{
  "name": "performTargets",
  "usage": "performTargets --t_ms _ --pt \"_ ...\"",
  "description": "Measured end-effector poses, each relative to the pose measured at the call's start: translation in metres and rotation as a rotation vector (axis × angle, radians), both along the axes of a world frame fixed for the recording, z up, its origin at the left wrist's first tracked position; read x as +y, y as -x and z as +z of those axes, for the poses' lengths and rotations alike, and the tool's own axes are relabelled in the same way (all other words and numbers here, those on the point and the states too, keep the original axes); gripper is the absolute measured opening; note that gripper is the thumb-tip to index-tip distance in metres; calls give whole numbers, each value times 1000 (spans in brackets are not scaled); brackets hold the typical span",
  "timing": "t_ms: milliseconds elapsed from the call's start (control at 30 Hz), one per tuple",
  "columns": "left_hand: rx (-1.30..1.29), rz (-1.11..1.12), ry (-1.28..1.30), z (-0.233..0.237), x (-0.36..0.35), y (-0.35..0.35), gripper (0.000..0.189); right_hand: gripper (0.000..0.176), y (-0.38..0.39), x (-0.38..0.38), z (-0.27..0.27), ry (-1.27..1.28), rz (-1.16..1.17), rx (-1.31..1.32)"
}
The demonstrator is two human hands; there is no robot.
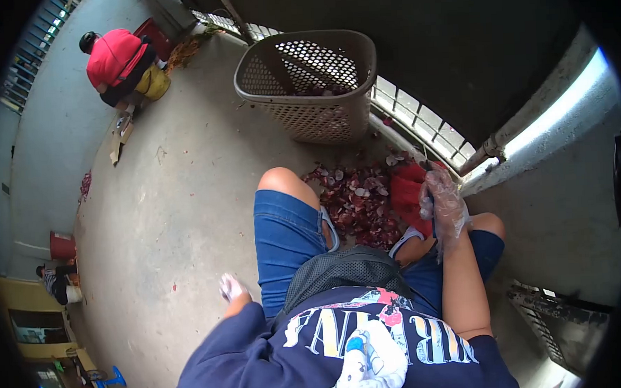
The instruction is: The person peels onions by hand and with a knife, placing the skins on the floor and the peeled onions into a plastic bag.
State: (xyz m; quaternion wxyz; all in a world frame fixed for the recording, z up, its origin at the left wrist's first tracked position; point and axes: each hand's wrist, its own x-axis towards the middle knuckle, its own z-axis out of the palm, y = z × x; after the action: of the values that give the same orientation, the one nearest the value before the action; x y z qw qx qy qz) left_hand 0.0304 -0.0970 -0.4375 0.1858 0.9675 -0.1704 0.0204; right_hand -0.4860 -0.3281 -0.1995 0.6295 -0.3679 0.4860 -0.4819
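Observation:
My right hand [444, 198], in a clear plastic glove, is closed above my right foot. A narrow dark piece shows at its fingers and a bluish strip by its palm; I cannot make out what it holds. Beside it lies a red cloth or bag [406, 193]. A pile of red onion skins [356, 199] spreads on the floor between and beyond my legs. My left hand [233, 287], in a whitish glove, hangs out to the left over bare floor, its fingers blurred. A white bundled thing [377, 361] with a blue spot is at my chest.
A tall brown plastic basket [328, 113] with onion skins or onions inside stands ahead. Right of it run a grating and wall. A dark crate [558, 322] is at lower right. Far left, a person in red [117, 60] bends by a yellow container; another person [59, 282] sits near a red bucket [62, 245].

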Motion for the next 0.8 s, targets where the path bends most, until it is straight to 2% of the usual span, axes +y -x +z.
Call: performTargets --t_ms 33,67,233,400,433,467,533,567,633,700,767,800 --pt "-9 -68 -112 -23 56 8 33 50 -2 0 -1 -3 -3 -5" --pt "-17 -136 -222 -40 53 17 33 50 -5 -2 -3 1 -10 2" --pt "-59 -448 -771 -97 0 -2 29 45 -22 -13 -6 -66 32 17" --pt "-124 -739 -1333 -122 -86 -41 27 44 -34 -20 -16 -22 87 50" --pt "-134 -798 -1448 -119 -82 -41 26 44 -35 -21 -16 -32 117 69" --pt "-130 -794 -1447 -117 -79 -42 26 45 -37 -22 -17 -38 147 88" --pt "-25 -587 -964 -76 -188 -36 33 45 -39 -26 -23 -22 168 126" --pt "20 -484 -724 -58 -188 -29 37 45 -41 -26 -24 -9 180 162" --pt "204 -332 -320 21 -232 -5 44 46 -43 -26 -22 -30 180 132" --pt "-79 -450 -384 90 -271 38 54 46 -43 -26 -23 -54 169 98" --pt "64 -514 -276 152 -307 58 53 45 -41 -28 -33 -16 103 0" --pt "76 -563 -212 142 -343 42 52 45 -39 -28 -34 -12 93 0"
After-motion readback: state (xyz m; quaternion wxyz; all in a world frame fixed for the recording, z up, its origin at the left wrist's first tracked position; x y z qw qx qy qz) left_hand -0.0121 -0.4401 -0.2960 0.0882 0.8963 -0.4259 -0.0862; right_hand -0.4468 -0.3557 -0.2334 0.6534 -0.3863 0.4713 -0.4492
